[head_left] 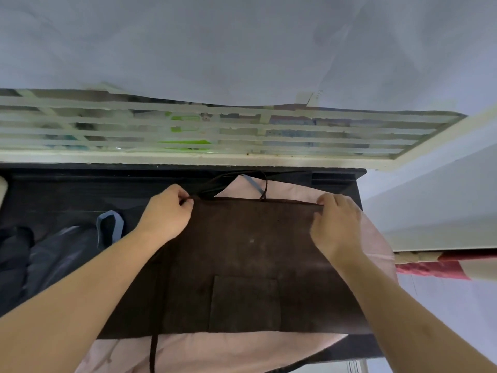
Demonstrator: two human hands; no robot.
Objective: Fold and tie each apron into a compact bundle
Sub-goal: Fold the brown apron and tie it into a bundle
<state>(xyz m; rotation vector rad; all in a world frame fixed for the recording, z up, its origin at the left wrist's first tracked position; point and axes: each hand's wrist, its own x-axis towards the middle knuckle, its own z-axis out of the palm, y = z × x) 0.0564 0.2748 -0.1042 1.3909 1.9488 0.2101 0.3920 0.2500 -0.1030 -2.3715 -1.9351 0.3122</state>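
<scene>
Brown apron [242, 265] flat, far corners pinched by left hand [166, 211] and right hand [336, 224].

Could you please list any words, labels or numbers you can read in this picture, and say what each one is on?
No text can be read for certain.
Faint handwriting on the tape strip on the wall: too small and blurred to read.
Green packaging behind the window grille: any print is blurred.
The brown apron shows no label.

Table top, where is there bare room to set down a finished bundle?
Bare dark table shows along the far edge, between the left hand and the dark clothes. The brown apron over the pink apron fills the middle and right.
</scene>
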